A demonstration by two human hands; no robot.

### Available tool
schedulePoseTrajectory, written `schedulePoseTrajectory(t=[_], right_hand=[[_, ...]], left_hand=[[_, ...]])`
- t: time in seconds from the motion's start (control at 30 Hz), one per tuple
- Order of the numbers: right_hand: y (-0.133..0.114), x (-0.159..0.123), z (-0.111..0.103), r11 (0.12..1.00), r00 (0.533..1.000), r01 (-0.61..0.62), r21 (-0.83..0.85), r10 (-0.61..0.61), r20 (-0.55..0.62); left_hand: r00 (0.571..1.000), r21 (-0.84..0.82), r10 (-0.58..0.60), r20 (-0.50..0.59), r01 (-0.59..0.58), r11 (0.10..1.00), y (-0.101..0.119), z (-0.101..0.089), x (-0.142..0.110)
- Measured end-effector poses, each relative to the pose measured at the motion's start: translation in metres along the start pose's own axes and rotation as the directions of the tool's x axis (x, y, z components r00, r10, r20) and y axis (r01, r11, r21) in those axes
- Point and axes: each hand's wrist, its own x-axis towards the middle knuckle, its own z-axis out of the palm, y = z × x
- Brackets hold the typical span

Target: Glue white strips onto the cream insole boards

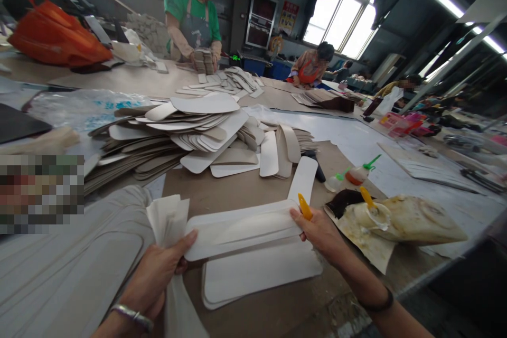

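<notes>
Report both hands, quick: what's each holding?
Left hand: closed, holding white strips and one end of a white panel.
Right hand: closed, holding the panel's other end and a yellow tool.

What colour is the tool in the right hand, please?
The visible part of the tool is yellow, best seen in the head view.

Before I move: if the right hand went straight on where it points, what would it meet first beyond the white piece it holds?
Past the white piece, the right hand would probably first meet the pile of flat pieces, though depth is hard to judge.
</notes>
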Motion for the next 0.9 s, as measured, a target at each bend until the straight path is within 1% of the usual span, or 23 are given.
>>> schedulePoseTrajectory(t=[0.13,0.27,0.33,0.4,0.5,0.63,0.73,0.9], right_hand=[[0.004,0.002,-0.001,0.997,0.999,-0.030,0.078,0.028,0.021],[-0.001,0.001,-0.002,0.974,0.994,-0.106,0.201,0.099,0.046],[-0.007,-0.001,-0.003,0.944,0.987,-0.157,0.290,0.144,0.066],[-0.014,-0.003,-0.003,0.911,0.981,-0.194,0.364,0.174,0.087],[-0.019,-0.004,-0.004,0.885,0.977,-0.215,0.414,0.188,0.105],[-0.017,-0.003,-0.002,0.885,0.974,-0.225,0.408,0.202,0.099],[-0.013,-0.002,0.000,0.909,0.974,-0.227,0.349,0.211,0.083],[-0.005,0.002,0.001,0.951,0.979,-0.205,0.230,0.203,0.032]], left_hand=[[0.996,-0.062,-0.028,0.090,0.033,0.998,0.004,0.000,0.001],[0.975,-0.192,-0.152,0.164,0.183,0.964,0.009,0.001,0.002],[0.960,-0.259,-0.188,0.207,0.239,0.936,0.012,0.001,0.002],[0.952,-0.297,-0.197,0.233,0.263,0.918,0.014,0.000,0.002],[0.953,-0.309,-0.177,0.244,0.250,0.918,0.016,-0.002,0.003],[0.965,-0.277,-0.102,0.243,0.169,0.946,0.015,-0.005,0.002],[0.973,-0.243,-0.048,0.225,0.104,0.964,0.015,-0.006,0.001],[0.978,-0.226,-0.029,0.207,0.077,0.971,0.016,-0.007,-0.003]])
